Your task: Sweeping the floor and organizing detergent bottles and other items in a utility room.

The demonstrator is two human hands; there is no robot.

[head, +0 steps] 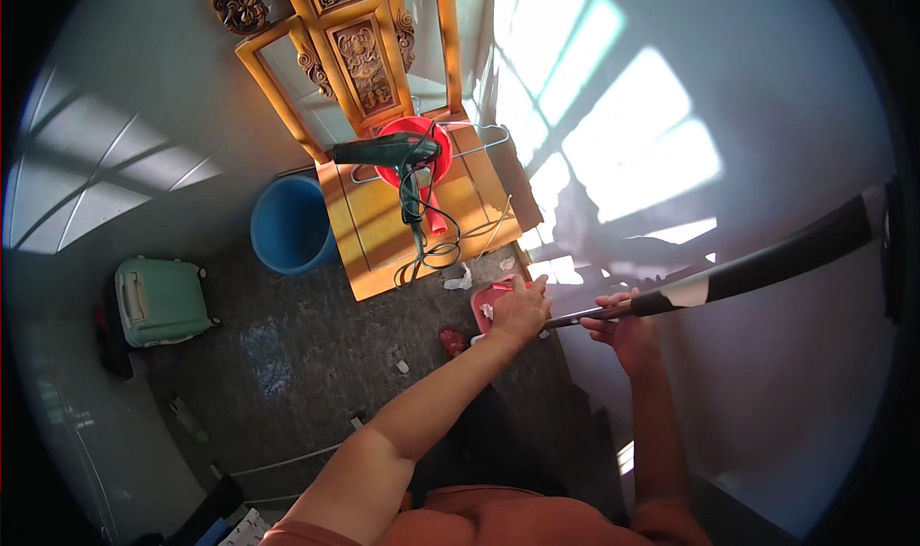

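My right hand (627,334) holds a long dark pole (675,298) with a thick black upper section and a pale patch; the pole slopes up to the right, and some of my fingers stay partly extended beside it. At the pole's lower end is my left hand (521,309), its back towards me. It covers part of a pink plastic container (480,303) on the floor, which has white scraps in it. Red plastic shows at its fingers. Its palm is hidden, so its hold on pole or red plastic is unclear.
A wooden chair (345,244) bears a dark hair dryer (388,150), a red basin (447,143) and wire hangers (496,143). Left of it stand a blue bucket (287,222) and a green suitcase (169,301). White scraps (460,280) lie on the floor; a wall (776,359) rises at right.
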